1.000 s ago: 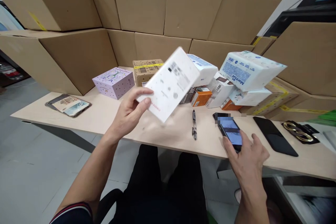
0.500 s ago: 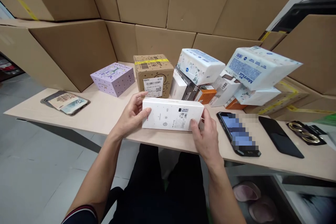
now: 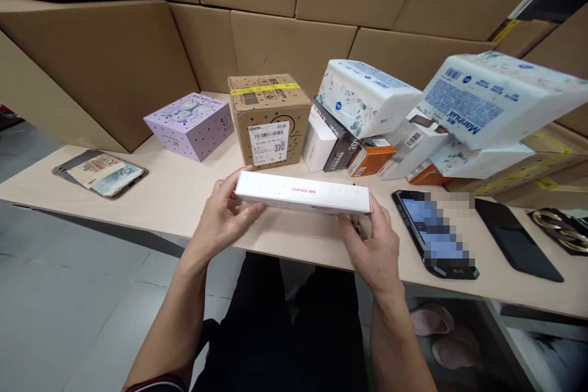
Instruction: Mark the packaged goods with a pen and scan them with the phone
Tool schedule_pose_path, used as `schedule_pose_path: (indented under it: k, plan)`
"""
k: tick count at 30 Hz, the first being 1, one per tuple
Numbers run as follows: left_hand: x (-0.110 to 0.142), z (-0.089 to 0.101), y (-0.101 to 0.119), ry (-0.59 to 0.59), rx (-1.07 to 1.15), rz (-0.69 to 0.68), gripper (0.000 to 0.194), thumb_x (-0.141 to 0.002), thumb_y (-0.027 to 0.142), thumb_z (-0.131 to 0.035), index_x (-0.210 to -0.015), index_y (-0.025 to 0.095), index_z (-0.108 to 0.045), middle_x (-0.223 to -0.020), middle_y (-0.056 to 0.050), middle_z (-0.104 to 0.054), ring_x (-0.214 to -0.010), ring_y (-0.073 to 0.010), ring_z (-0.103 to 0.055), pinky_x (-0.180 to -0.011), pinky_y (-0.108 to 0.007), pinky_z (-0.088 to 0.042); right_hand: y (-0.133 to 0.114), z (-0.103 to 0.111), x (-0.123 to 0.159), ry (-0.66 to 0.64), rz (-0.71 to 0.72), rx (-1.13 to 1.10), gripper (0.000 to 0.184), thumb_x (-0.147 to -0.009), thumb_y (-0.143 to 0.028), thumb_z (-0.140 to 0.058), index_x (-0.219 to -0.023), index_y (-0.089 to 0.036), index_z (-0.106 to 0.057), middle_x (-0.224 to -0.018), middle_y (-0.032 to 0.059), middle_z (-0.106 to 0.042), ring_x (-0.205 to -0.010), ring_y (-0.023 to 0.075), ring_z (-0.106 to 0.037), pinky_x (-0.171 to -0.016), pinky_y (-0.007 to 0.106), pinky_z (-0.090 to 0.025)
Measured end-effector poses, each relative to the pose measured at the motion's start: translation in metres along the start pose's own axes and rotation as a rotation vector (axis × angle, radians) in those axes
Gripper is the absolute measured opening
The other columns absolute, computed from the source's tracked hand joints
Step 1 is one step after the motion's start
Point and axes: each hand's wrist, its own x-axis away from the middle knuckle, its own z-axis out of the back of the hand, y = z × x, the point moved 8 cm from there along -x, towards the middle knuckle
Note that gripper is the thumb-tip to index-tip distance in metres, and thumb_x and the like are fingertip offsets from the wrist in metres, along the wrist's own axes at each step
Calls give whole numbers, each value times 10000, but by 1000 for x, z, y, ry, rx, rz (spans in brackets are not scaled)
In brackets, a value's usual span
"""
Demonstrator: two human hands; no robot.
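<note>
A slim white box point(image 3: 301, 192) with small red lettering on its narrow side is held between both hands over the front part of the table. My left hand point(image 3: 225, 214) grips its left end, thumb on the near face and fingers behind. At the other end my right hand point(image 3: 373, 245) is closed on it in the same way, its fingers partly hidden. The box's narrow side faces up toward me; its broad printed face is mostly turned out of sight. Behind it stands a brown cardboard box point(image 3: 271, 125) with a shipping label and yellow tape.
The table point(image 3: 184, 202) also bears a purple box point(image 3: 190, 125), banknotes point(image 3: 105, 174) on a dark flat item, tissue packs point(image 3: 367, 98), an orange box point(image 3: 371, 156), a phone point(image 3: 436, 236), a black slab point(image 3: 517, 239) and gold-handled scissors point(image 3: 558, 229). Large cardboard panels point(image 3: 294, 43) wall the back.
The white box has tipped so that its narrow side now shows instead of the broad printed face. Both hands have turned with it, and the view has shifted slightly closer to the table.
</note>
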Motion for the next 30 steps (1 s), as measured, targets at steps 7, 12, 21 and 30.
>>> schedule_pose_path:
  k: [7,12,21,30]
  plan:
    - [4,-5,-3,-42,117,8,680,-780,331,-805,-1405,311,-536,-1010,-34,-663,-732,-138,-594,-593,-257,-511,2,0,1,2,12,-1,605,-938,-401,-611,-1491,-222,-444,-1235,123,-659,-1132,251,-622,-944,434,-539]
    - [5,-4,-1,-37,138,-8,653,-778,317,-806,-1384,307,-563,-1005,-28,-663,-719,-125,-584,-584,-238,-512,1,2,0,15,15,-32,581,-932,-399,-616,-1465,-217,-475,-1178,110,-659,-1031,227,-627,-900,416,-543]
    - [5,-1,9,-13,208,-65,567,-791,275,-783,-1335,283,-621,-1225,-65,-693,-919,-166,-694,-745,-278,-616,4,-1,3,-10,-8,-78,557,-927,-343,-622,-1456,-224,-492,-1217,100,-669,-1034,212,-638,-896,373,-536]
    - [2,4,-5,-166,477,86,312,-895,310,-558,-1119,264,-769,-1487,-70,-554,-1407,-322,-489,-1064,-512,-535,0,-2,0,-15,-4,26,433,-917,-198,-522,-1342,-226,-596,-1197,80,-703,-1025,209,-640,-918,376,-538]
